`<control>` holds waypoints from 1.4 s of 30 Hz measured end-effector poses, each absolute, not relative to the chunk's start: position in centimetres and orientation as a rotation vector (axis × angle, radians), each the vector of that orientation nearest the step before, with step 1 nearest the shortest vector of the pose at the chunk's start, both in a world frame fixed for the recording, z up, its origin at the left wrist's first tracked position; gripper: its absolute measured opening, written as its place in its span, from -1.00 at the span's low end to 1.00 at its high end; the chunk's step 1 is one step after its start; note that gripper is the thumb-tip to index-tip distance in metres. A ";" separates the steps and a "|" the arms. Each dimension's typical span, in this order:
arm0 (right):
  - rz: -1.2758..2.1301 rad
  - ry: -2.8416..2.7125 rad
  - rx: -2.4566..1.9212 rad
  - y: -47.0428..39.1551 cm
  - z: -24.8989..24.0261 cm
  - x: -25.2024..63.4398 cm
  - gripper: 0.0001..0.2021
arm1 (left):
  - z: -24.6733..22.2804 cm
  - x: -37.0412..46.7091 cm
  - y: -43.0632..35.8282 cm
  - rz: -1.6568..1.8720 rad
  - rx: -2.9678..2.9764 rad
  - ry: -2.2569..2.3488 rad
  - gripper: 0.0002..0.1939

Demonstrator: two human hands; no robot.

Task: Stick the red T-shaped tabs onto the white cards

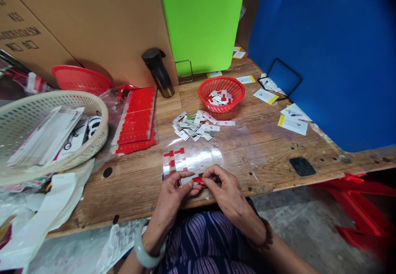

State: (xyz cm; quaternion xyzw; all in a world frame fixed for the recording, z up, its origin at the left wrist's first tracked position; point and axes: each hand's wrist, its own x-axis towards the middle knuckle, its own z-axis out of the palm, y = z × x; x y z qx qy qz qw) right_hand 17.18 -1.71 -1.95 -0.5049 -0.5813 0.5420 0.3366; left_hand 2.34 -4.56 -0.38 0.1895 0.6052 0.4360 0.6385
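Close to the table's front edge, my left hand is closed on a small white card, its thumb and fingers pinching it. My right hand pinches the edge of a small red piece at that card; fingertips partly hide both. Under and just beyond the hands lies a clear plastic sheet with several red T-shaped stickers at its left side. Past the sheet is a loose pile of small printed cards. A red basket behind the pile holds cards bearing red pieces.
Red sticker sheets lie left of the pile, near a dark flask. A cream basket of printed cards stands at far left. White-and-yellow cards lie along the right, by a blue panel and a black wire stand.
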 end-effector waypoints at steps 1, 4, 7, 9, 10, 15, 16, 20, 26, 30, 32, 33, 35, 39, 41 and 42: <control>1.407 -1.526 -1.322 -1.7 -2.0 17.2 -0.89 | -0.4 2.3 -4.6 0.992 0.418 1.378 -0.54; 1.371 -1.570 -1.341 -1.5 -1.9 17.1 -0.88 | -0.5 2.2 -4.6 0.989 0.381 1.374 -0.55; 1.326 -1.614 -1.353 -1.4 -1.9 16.9 -0.88 | -0.4 2.1 -4.6 0.978 0.364 1.379 -0.58; 1.289 -1.636 -1.357 -1.4 -2.0 16.9 -0.87 | -0.4 2.1 -4.6 0.968 0.363 1.391 -0.60; 1.269 -1.644 -1.359 -1.4 -2.1 16.8 -0.87 | -0.4 2.1 -4.6 0.966 0.363 1.396 -0.61; 1.209 -1.696 -1.336 -1.5 -2.7 16.8 -0.88 | -0.5 2.0 -4.6 0.970 0.363 1.395 -0.61; 1.203 -1.704 -1.334 -1.5 -2.8 16.8 -0.88 | -0.5 2.0 -4.7 0.968 0.363 1.395 -0.61; 1.189 -1.716 -1.341 -1.5 -3.0 16.7 -0.89 | -0.5 2.0 -4.7 0.964 0.378 1.396 -0.61; 1.162 -1.726 -1.332 -1.5 -3.4 16.8 -0.89 | -0.3 2.0 -4.7 0.966 0.366 1.394 -0.65; 1.158 -1.751 -1.331 -1.6 -3.5 16.8 -0.89 | -0.3 1.9 -4.4 0.958 0.327 1.367 -0.68; 1.150 -1.769 -1.318 -1.6 -3.5 16.8 -0.89 | -0.2 1.8 -4.3 0.947 0.320 1.359 -0.70; 1.144 -1.777 -1.310 -1.5 -3.5 16.8 -0.88 | -0.2 1.7 -4.3 0.942 0.321 1.357 -0.70; 1.139 -1.787 -1.297 -1.5 -3.4 16.8 -0.88 | -0.2 1.6 -4.3 0.934 0.322 1.362 -0.70; 1.158 -1.779 -1.278 -1.4 -3.3 16.9 -0.89 | -0.4 1.4 -4.3 0.924 0.333 1.361 -0.64; 1.176 -1.765 -1.259 -1.4 -3.2 17.0 -0.89 | -0.5 1.2 -4.4 0.922 0.345 1.349 -0.61; 1.191 -1.753 -1.245 -1.4 -3.1 17.1 -0.89 | -0.6 1.2 -4.4 0.920 0.352 1.344 -0.60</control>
